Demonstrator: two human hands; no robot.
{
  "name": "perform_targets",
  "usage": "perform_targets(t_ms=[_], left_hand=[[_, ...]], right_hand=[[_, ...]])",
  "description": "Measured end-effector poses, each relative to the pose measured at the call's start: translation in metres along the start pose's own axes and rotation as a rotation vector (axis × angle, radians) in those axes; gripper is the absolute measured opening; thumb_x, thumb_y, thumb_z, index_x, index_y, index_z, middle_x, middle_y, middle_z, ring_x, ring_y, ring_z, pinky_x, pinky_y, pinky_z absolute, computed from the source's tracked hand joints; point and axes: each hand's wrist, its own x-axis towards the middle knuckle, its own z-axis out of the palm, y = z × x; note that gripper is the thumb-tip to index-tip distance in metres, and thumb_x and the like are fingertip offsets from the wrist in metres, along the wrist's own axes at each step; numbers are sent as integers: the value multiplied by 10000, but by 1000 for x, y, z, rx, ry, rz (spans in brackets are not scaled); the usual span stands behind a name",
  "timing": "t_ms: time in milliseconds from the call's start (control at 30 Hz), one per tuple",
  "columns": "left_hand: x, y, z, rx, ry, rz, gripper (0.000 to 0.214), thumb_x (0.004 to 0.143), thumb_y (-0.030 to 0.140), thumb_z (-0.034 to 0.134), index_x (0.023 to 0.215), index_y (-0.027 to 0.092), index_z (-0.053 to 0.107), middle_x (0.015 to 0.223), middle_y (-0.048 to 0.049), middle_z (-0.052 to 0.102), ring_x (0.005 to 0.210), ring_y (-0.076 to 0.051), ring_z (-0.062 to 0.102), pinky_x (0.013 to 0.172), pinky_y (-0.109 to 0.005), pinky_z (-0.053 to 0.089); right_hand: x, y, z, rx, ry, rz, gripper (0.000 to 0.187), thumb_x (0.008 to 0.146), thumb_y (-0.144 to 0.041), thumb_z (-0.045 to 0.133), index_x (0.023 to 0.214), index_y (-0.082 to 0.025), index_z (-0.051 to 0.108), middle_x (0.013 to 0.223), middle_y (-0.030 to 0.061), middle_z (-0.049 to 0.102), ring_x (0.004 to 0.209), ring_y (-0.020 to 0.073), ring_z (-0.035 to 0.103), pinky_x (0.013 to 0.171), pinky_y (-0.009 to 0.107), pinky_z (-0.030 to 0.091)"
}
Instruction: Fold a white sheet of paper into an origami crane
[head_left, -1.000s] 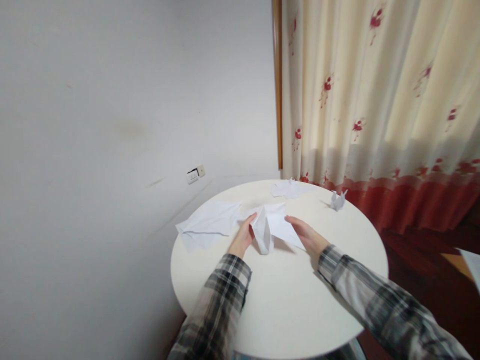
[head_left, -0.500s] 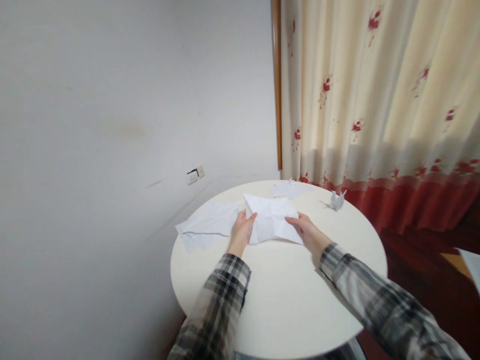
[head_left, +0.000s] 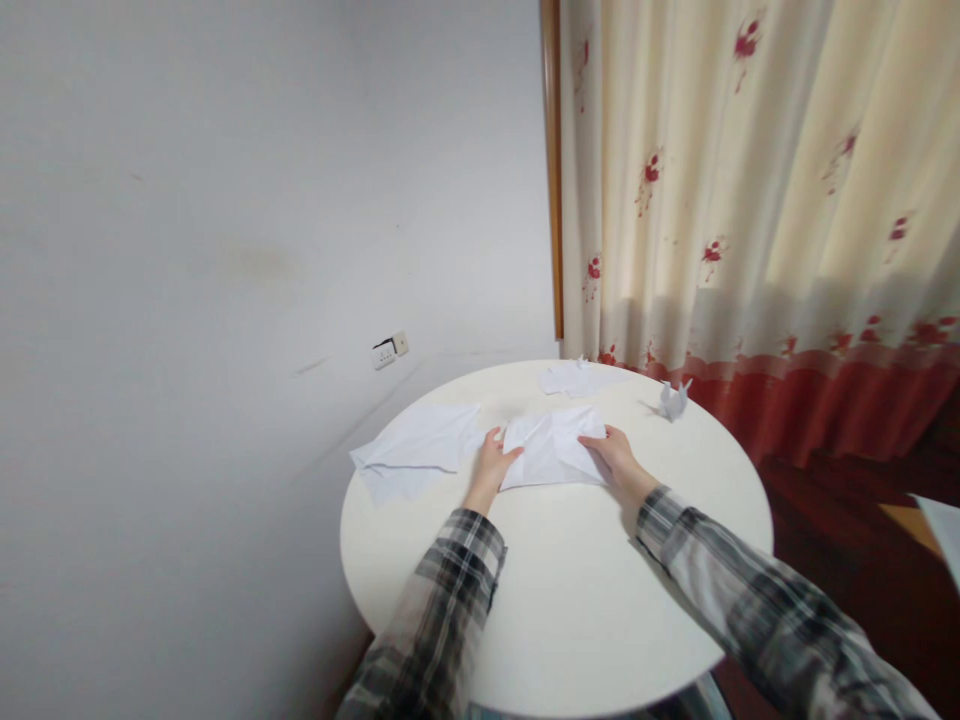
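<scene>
A creased white sheet of paper (head_left: 551,450) lies low over the round table, its upper edge folded down into a rough rectangle. At its left edge is my left hand (head_left: 493,472), thumb on top of the paper and index finger just beside the edge. The right end is pinched by my right hand (head_left: 618,460), with the thumb on top and the other fingers partly hidden. Left of my left hand lie other creased white papers (head_left: 420,438), partly overlapping.
A round white table (head_left: 585,590) stands against the wall (head_left: 225,300). Near its far edge lie more white papers (head_left: 574,378). A small folded paper figure (head_left: 673,402) stands at the far right. Beyond hangs a flowered curtain (head_left: 690,200). A wall socket (head_left: 384,355) is at the left.
The sheet's pointed upper left corner has come down, so the paper now lies flatter and lower. My left hand has shifted slightly right; my right hand has barely moved.
</scene>
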Motion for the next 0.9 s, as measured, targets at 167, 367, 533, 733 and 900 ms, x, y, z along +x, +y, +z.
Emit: perform_targets(t_ms=[167,367,533,733,900], left_hand=[[-1,3,-9,171,10,160,536,457,-54,681,918,193,565,748,-8,570,964,-228,548,947,-366,330],[-29,17,9,296,-225,364,412,604,23,597,965,221,580,1200,-91,519,1268,-225,300,1078,-363,134],[-44,8,28,300,-496,343,327,643,165,641,961,231,603,1252,-91,512,1258,-236,340,1086,-362,114],[-36,-17,22,554,-531,336,307,640,312,670,927,220,610,1245,-122,520,1269,-276,326,1079,-431,71],[-33,-19,21,550,-560,338,324,648,292,666,961,223,616,1264,-124,502,1279,-272,307,1080,-430,49]], right_hand=[[2,-3,3,-239,173,-40,393,399,-200,748,710,-214,507,730,32,603,729,216,562,717,339,429],[-6,-9,14,-407,156,-88,539,398,-186,729,881,-202,490,845,57,613,899,255,563,812,357,400],[-13,-17,24,-424,107,-101,567,427,-170,701,946,-193,475,859,71,624,884,259,577,793,355,408],[-12,-15,24,-457,99,-104,597,470,-180,685,1023,-188,461,888,84,623,896,262,573,794,351,401],[-16,-20,24,-597,85,-170,607,567,-194,615,1144,-180,427,930,87,611,870,243,570,782,338,393]])
